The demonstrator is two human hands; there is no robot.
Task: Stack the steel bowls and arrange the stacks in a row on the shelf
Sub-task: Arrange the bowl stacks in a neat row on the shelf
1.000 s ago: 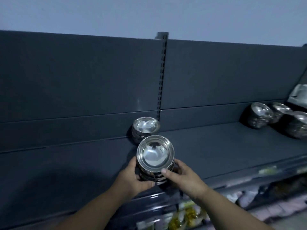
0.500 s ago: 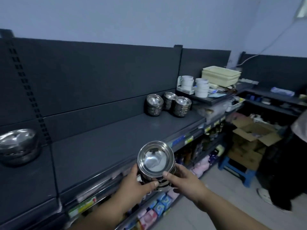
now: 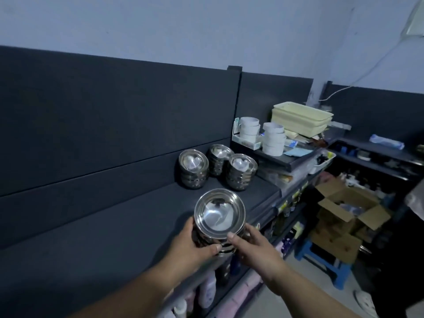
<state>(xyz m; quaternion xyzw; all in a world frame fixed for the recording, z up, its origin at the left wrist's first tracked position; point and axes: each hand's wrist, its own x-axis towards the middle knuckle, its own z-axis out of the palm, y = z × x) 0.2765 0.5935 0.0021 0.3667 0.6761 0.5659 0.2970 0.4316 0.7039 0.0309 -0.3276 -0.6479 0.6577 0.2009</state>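
As you face the shelf (image 3: 137,226), held stack (image 3: 219,214): steel bowls nested, top bowl open side up, tipped a bit toward you; it sits over the shelf's front edge, near the right end.
Base contact: can't tell if the bottom bowl touches the shelf.
Left hand (image 3: 190,246): your fingers wrap the stack's left side, thumb across the lower bowls at the front; clamped on the stack.
Right hand (image 3: 257,251): thumb tip at the top bowl's front rim, fingers curled behind the right side; also gripping the stack.
Back-left stack (image 3: 193,168): on the shelf against the back panel, well behind your held one.
Back-mid stack (image 3: 219,157): just right of it, tucked in the back corner.
Back-right stack (image 3: 242,172): slightly fwd of the other two, close beside them; whether they touch, can't tell.
Mugs (image 3: 249,129): white, stacked in two piles on the next shelf to the right.
Trays (image 3: 302,118): cream, nested, behind the mugs.
Cardboard box (image 3: 344,216): open, on the floor at right.
Blue stool (image 3: 321,260): under the box.
Bottles (image 3: 206,292): lower level, below your hands.
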